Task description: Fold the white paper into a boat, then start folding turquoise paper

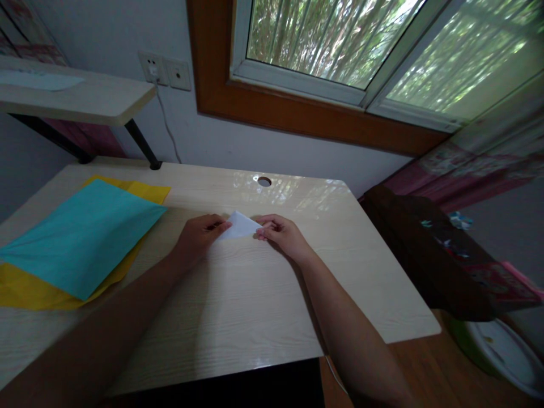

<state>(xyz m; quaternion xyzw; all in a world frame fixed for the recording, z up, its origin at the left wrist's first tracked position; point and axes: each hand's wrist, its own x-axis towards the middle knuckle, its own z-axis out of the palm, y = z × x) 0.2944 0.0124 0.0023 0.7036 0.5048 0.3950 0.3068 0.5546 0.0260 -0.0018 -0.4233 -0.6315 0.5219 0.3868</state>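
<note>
A small folded piece of white paper [240,225] lies on the pale wooden desk [255,294], a little beyond its middle. My left hand [199,235] presses on the paper's left end with its fingertips. My right hand [281,233] pinches the paper's right corner between thumb and fingers. Both hands rest on the desk, and the fold's peak points away from me.
A teal sheet [80,238] lies on top of a yellow sheet [25,289] at the desk's left. A cable hole [264,181] sits near the back edge. A shelf [85,99] juts over the back left corner. To the right stands dark furniture [425,255], with a white-and-green bin [501,351] on the floor.
</note>
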